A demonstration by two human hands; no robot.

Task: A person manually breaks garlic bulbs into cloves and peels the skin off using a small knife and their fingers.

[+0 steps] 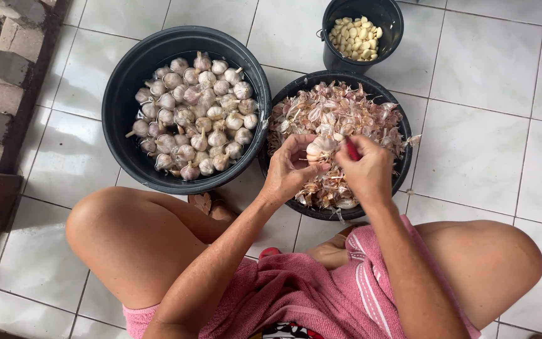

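Note:
My left hand (288, 168) grips a whole garlic bulb (318, 148) above a black basin (403, 164) filled with papery garlic skins (340, 113). My right hand (368, 171) holds a small red-handled tool (351, 149), its tip against the bulb. Both hands hover over the near side of the skins basin. A larger black basin (120, 94) to the left holds many whole garlic bulbs (194, 116). A small black bucket (330, 56) at the top holds peeled cloves (354, 37).
I sit on a white tiled floor (490, 125) with knees (105, 232) spread either side, wearing pink shorts (296, 295). A brick wall (1, 81) runs along the left edge. The three containers stand close together, nearly touching.

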